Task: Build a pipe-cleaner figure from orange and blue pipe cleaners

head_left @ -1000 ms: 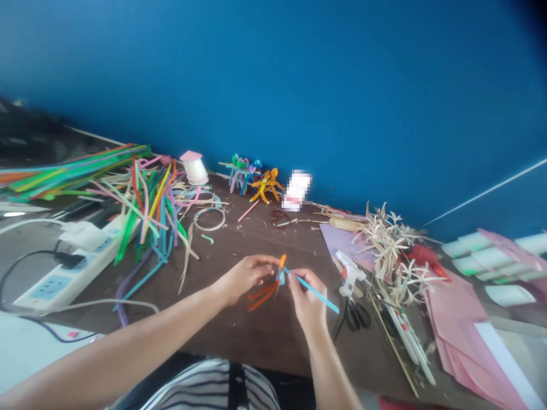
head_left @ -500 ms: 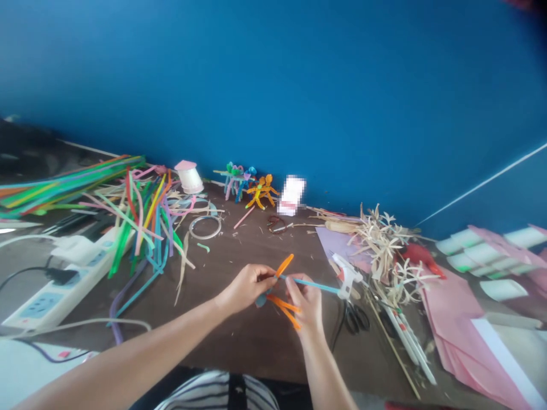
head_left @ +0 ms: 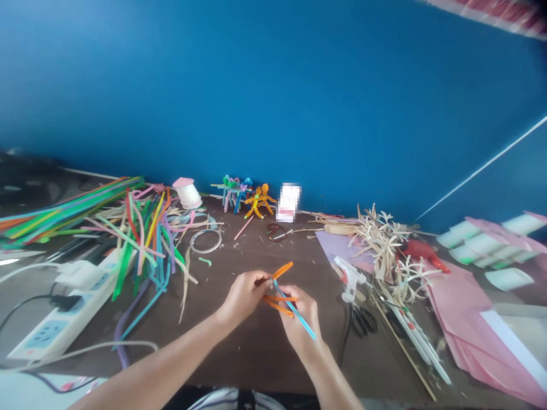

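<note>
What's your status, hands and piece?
Left hand pinching orange stems; right hand beside them. Blue stem crosses orange. Glue gun, scissors off right.

Dark tabletop (head_left: 243,364): pipe cleaners (head_left: 140,240), silver ring (head_left: 205,252), black-handled scissors (head_left: 362,320), pink sheets (head_left: 457,319).

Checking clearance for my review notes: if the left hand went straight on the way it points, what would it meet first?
Beyond the orange stem and blue stem it holds, the left hand would probably meet the right hand first, though depth is unclear.
</note>
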Action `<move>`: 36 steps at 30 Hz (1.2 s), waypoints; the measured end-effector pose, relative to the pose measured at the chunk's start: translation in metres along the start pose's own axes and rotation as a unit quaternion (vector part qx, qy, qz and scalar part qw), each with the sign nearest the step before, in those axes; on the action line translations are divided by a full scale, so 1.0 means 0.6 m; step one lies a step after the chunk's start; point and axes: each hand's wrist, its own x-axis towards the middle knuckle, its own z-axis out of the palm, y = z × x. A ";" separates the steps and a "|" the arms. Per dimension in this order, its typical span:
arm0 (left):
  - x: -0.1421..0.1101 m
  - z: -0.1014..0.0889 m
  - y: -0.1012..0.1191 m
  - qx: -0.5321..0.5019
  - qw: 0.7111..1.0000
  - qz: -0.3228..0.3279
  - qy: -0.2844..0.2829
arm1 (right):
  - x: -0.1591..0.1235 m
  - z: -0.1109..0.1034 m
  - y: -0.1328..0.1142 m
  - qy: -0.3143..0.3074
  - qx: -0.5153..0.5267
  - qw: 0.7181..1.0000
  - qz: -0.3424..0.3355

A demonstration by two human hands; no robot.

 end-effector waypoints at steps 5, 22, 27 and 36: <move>-0.008 -0.018 0.010 0.209 0.974 0.085 -0.016 | 0.005 -0.008 -0.004 -0.073 -0.061 0.994 -0.048; -0.016 -0.046 0.040 0.137 0.948 0.235 -0.168 | 0.062 -0.032 0.003 -0.174 0.355 0.881 0.259; -0.023 -0.040 0.042 0.043 0.985 0.140 -0.097 | 0.046 -0.016 0.010 -0.120 0.477 0.811 0.317; -0.014 -0.017 0.018 -0.035 0.998 0.035 -0.027 | 0.019 -0.004 -0.001 0.003 0.190 0.969 0.158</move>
